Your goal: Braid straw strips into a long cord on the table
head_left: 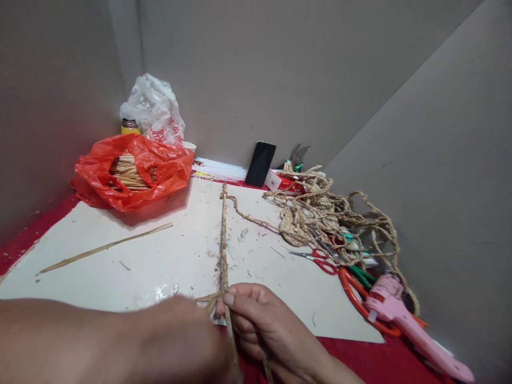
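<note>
On white sheet [160, 261], knobbly tan cord [223, 240], right grip [264, 320] pinching it, left grip [192, 330] blurred, hold unclear

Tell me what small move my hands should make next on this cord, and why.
Probably draw the loose strand snugly across the cord where your right hand pinches it, because that strand juts out sideways there. Your left hand is close by, though too blurred to show its grip.
</note>
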A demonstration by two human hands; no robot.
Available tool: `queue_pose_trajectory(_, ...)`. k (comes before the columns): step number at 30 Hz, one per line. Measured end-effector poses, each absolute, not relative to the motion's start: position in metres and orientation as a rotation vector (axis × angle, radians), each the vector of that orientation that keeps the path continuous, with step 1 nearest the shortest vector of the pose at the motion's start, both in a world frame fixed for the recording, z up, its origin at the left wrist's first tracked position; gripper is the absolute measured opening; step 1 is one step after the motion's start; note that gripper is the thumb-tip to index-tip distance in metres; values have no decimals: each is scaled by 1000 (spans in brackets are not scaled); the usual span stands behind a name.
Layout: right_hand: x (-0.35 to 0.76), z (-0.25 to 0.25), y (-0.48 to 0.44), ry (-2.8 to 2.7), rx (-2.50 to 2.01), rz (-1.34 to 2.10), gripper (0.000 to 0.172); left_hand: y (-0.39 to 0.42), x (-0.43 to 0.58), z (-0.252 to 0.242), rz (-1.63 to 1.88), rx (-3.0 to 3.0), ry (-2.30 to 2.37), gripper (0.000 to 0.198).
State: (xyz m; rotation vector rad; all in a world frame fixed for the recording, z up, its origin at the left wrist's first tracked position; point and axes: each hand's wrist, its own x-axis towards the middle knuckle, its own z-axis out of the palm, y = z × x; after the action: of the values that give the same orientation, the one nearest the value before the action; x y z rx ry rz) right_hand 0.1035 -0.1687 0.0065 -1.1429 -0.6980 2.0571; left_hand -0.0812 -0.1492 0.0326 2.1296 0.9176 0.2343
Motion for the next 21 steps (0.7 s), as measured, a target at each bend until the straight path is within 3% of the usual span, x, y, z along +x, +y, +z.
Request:
queue_pose_trajectory(4, 106, 12, -167, -742, -1146, 2047, 28, -107, -65, 43, 458, 1851, 1010, 21)
queue_pose_trajectory(8, 108, 12, -165, -861, -1175, 1996, 30, -99, -53, 31, 130, 1328, 772, 32)
queue_pose_trajectory(21, 112, 25, -165, -1581, -1345, 1631, 28, -102, -59, 38, -65, 1488, 757, 27)
